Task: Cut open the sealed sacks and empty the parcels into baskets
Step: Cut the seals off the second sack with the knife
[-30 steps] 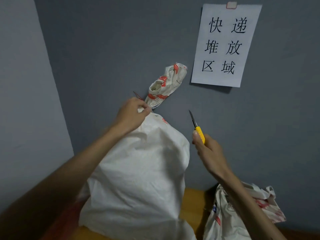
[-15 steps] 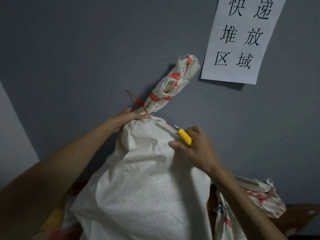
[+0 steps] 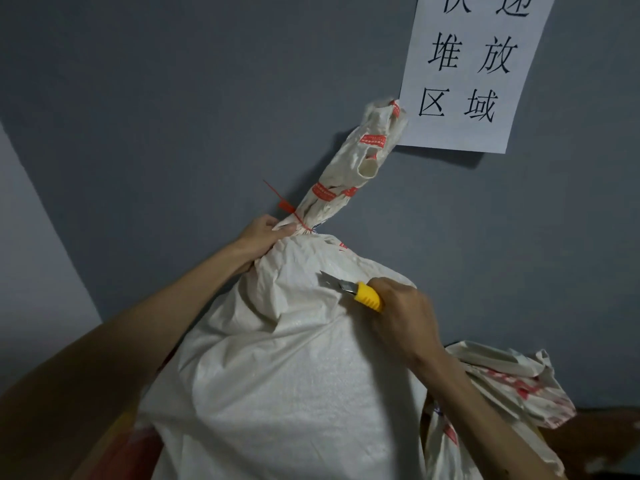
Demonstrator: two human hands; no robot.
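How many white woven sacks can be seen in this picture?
2. The tied sack stands in the centre; a second sack lies at lower right, partly behind it. More may be hidden.

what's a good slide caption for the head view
Left hand grips the white sack at its tied neck; right hand holds a yellow knife to it.

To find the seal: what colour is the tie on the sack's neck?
Red. The tie shows best in the head view.
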